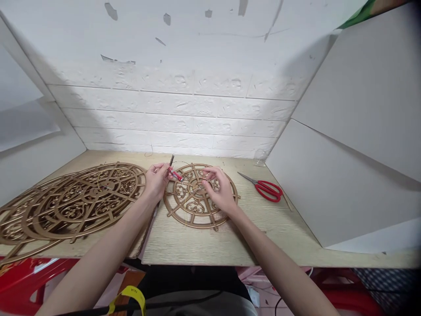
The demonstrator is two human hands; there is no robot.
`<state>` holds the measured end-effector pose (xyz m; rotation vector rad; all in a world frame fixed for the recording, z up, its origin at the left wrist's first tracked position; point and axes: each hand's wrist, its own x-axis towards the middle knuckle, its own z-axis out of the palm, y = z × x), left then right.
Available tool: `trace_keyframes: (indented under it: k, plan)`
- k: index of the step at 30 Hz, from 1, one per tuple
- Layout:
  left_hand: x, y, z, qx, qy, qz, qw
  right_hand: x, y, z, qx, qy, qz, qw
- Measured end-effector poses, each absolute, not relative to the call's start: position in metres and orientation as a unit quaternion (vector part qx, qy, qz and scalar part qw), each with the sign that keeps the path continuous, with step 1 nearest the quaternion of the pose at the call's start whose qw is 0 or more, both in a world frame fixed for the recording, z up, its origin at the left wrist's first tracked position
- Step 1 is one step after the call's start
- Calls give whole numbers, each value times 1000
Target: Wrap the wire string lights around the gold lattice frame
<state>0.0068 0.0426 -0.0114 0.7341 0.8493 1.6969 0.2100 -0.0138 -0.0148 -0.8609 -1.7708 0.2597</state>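
My left hand (156,179) is closed on a small red object (176,174), which looks like a lighter, over the left rim of a round gold openwork ornament (168,202). A dark, narrow piece (172,160) sticks up from the same fingers; its kind is unclear. Thumb and fingers curved apart, my right hand (221,189) hovers over the ornament's right half, and nothing shows in it. Thin gold string (186,206) trails across the ornament. Part of its right side is hidden by my right hand.
Several similar gold ornaments (113,215) lie stacked at the left. Red-handled scissors (269,191) rest on the wooden table (197,250) at the right. A white brick-patterned wall (171,105) stands behind, with a white panel (348,184) along the right side.
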Motion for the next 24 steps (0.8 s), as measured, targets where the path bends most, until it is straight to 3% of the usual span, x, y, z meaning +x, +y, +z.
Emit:
trace_keyframes:
  k: [6,10,14,24]
  plan:
    - [9,43,-14,300,360,709,528,190,-21,-23,-316,-882,55,346]
    - [10,42,-10,293,363,708,530,181,-21,-28,-322,-892,72,310]
    - [9,39,-6,285,360,710,534,183,-22,-22,-297,-880,134,346]
    - [8,39,-5,286,363,705,538,205,-17,-2,-321,-650,439,530]
